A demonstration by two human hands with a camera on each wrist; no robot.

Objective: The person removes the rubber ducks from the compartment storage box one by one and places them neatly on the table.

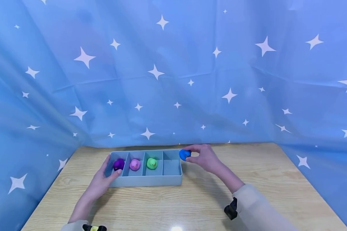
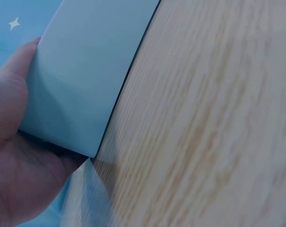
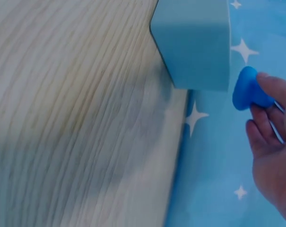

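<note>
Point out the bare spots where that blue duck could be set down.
Free: the tray's rightmost compartment, beside the green duck; the bare table right of the tray; the strip in front. Crowded: three left compartments hold ducks, left hand grips that end.

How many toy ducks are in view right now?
4. Purple duck, pink duck and green duck each sit in a tray compartment; the blue duck is pinched by the right hand.

A tray (image 1: 146, 181) with 4 compartments sits on the table (image 1: 191, 205), toward its back edge before the curtain (image 1: 173, 70). 3 toy ducks (image 1: 135, 164) lie in the 3 left compartments, 1 each. A 4th duck (image 1: 184, 154) is just beside the tray's right end.
</note>
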